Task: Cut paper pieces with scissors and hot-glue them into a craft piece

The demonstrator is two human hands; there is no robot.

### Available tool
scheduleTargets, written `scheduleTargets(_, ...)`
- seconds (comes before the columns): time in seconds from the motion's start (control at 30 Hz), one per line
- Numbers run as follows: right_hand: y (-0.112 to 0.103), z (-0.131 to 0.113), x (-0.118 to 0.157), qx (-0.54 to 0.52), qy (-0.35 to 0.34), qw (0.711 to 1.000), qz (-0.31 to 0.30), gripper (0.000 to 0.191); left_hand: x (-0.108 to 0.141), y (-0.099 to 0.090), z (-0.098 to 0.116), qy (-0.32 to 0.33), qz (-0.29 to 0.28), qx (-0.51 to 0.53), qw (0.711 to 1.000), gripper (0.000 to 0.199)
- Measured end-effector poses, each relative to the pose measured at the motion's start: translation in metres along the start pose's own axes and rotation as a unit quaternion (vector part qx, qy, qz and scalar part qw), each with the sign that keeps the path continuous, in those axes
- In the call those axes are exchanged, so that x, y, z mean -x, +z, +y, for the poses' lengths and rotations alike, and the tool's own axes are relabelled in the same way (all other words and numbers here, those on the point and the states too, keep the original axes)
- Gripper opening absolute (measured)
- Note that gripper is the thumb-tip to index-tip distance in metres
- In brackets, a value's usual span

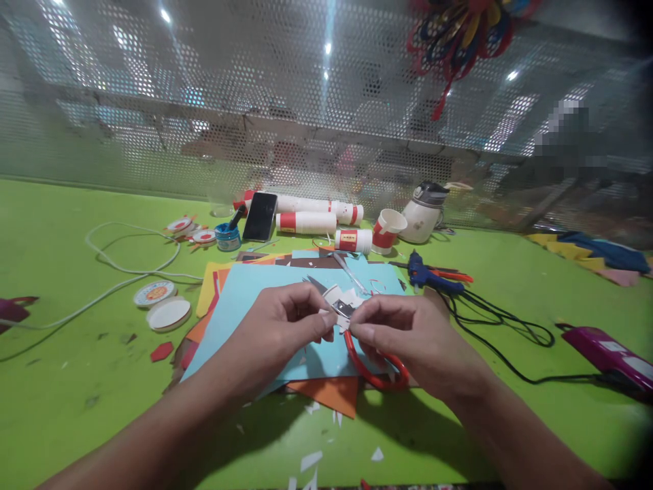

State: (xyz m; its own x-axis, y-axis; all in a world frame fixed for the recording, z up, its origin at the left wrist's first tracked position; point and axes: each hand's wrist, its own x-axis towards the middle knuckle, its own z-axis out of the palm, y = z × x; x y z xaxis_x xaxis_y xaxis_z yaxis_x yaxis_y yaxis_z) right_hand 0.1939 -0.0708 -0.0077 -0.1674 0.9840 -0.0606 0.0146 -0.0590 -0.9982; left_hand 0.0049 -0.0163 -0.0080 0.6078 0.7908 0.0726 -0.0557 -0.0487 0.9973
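Pinching a small piece of white paper [343, 322], the person's two hands meet just above the middle of a layered stack of coloured sheets. The left hand [288, 318] grips the piece between thumb and forefinger; the right hand [405, 325] grips it from the opposite side in the same way, the fingertips near one another (the piece is so small that its exact outline cannot be made out). Directly beneath lies a pair of scissors [378, 383], red loops toward the right wrist, blades pointing away to the left. The scissors rest on a light blue sheet [232, 309], the uppermost broad layer, with orange paper [334, 396] projecting at the near edge and yellow paper [214, 282] at the left. Beyond the stack, I see a dark-screened phone [260, 218] tilted upright, a blue jar [228, 238] beside it, a stack of paper cups [309, 223] on its side, and a single red-and-white cup [388, 231]. To the right, a blue glue gun [433, 278] trails its black cord; to the left lie two round discs, one patterned [154, 293] and one plain [169, 315]. White scraps [311, 461] dot the near part of the green table [102, 422].
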Motion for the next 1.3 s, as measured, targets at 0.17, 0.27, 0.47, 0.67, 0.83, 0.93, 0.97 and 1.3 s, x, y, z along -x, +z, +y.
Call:
scheduleTargets(0.17, 0.0012, 0.0027, 0.0007, 0.0, -0.001, 1.0, 0.005, 0.017, 0.0004, 0.0001, -0.0002, -0.003, 0.001, -0.004, 1.0, 0.014)
scheduleTargets(0.27, 0.0017, 0.0036, 0.0011, 0.004, -0.003, 1.0, 0.003, 0.016, -0.0002, 0.0, -0.0007, -0.001, 0.0, -0.006, 1.0, 0.014)
scheduleTargets(0.47, 0.0024, 0.0019, 0.0009, 0.001, -0.005, 1.0, 0.006, 0.014, -0.0014, -0.0004, -0.0022, 0.002, 0.001, -0.003, 1.0, 0.014)
scheduleTargets(0.67, 0.0013, 0.0011, 0.0028, 0.01, -0.007, 1.0, 0.003, 0.016, 0.0, 0.0008, 0.0003, 0.002, 0.005, 0.002, 1.0, 0.014)
scheduleTargets(0.83, 0.0001, 0.0038, 0.002, -0.005, -0.009, 1.0, 0.004, 0.017, -0.0005, 0.0, -0.001, -0.001, 0.001, 0.009, 1.0, 0.014)
scheduleTargets(0.93, 0.0004, 0.0039, 0.0009, -0.007, -0.01, 1.0, -0.002, 0.016, -0.0008, -0.0006, -0.0026, 0.001, 0.001, 0.011, 1.0, 0.013)
scheduleTargets(0.97, 0.0007, 0.0037, 0.0008, -0.007, -0.008, 1.0, -0.007, 0.017, -0.0007, -0.0007, -0.0029, 0.002, 0.001, 0.01, 1.0, 0.013)
scheduleTargets(1.3, 0.0032, 0.0025, 0.0022, -0.017, -0.002, 1.0, -0.004, 0.013, 0.0006, -0.0008, -0.0027, 0.001, -0.008, 0.012, 1.0, 0.013)
